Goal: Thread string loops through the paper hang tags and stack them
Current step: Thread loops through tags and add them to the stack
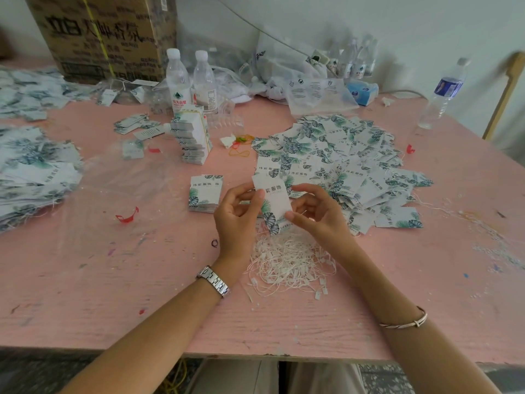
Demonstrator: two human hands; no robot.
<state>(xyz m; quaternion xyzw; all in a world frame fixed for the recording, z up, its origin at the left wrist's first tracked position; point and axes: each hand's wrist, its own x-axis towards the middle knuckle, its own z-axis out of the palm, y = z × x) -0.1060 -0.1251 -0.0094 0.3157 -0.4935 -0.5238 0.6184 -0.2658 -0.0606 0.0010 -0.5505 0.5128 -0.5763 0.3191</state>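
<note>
Both hands hold one white paper hang tag [272, 198] with a leaf print, lifted above the pink table [113, 280]. My left hand [237, 220] pinches the tag's left edge. My right hand [315, 211] pinches its lower right edge, and whether it also holds a string I cannot tell. A tangle of white string loops [287, 260] lies just below the hands. A small neat stack of tags [205, 193] lies to the left of the hands. A wide heap of loose tags [341, 163] spreads behind and to the right.
A tall banded stack of tags [191, 137] stands mid-table with two water bottles [189, 81] behind it. More tag piles [34, 172] lie at the left, a cardboard box [99, 35] at the back, another bottle [443, 95] at the right. Clear plastic sheet [122, 180] covers the left-centre.
</note>
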